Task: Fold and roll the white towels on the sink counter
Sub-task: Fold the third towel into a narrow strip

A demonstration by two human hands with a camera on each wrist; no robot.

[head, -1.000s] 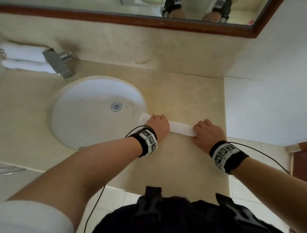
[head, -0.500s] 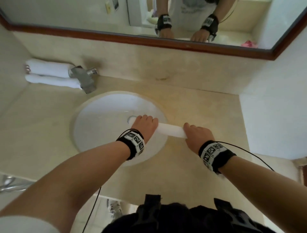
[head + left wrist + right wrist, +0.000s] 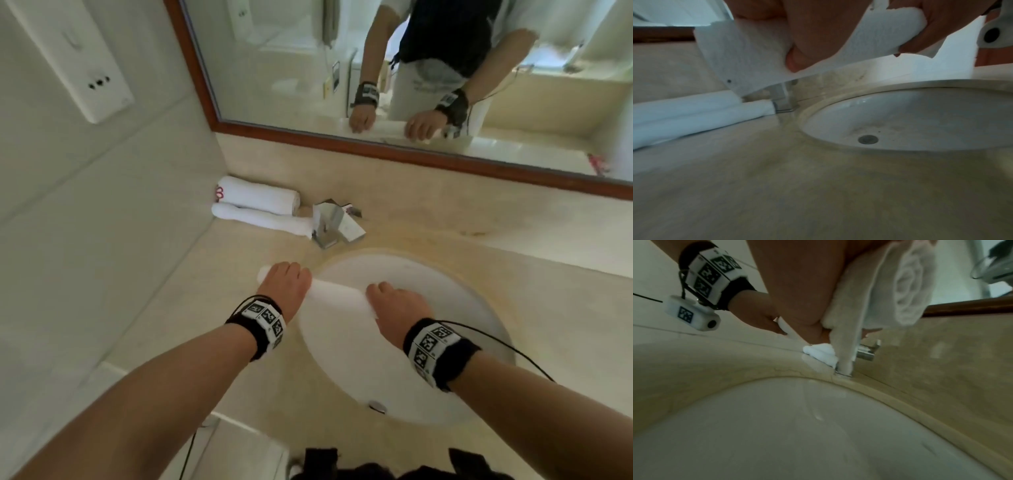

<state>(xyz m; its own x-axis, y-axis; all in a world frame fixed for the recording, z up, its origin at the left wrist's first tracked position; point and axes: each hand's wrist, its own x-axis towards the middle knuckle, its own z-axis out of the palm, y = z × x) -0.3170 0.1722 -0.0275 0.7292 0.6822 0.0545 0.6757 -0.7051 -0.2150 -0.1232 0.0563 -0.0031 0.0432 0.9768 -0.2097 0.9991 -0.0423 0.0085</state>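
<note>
I carry a rolled white towel (image 3: 337,297) in the air over the left rim of the sink (image 3: 479,298). My left hand (image 3: 286,286) grips its left end and my right hand (image 3: 399,303) grips its right end. In the left wrist view the towel roll (image 3: 748,53) is wrapped by my fingers (image 3: 797,55). The right wrist view shows the roll's spiral end (image 3: 908,288) above the basin. Two rolled white towels (image 3: 260,205) lie side by side on the counter at the back left, next to the faucet (image 3: 334,224).
The beige counter (image 3: 219,329) runs from the left wall to the sink. A wood-framed mirror (image 3: 411,147) hangs above the backsplash. A white wall fixture (image 3: 82,58) sits upper left. The sink drain (image 3: 868,139) shows in the left wrist view.
Both hands lifted the rolled towel off the counter right of the sink and carried it left across the basin, towards the two rolled towels. My head view turned left with it.
</note>
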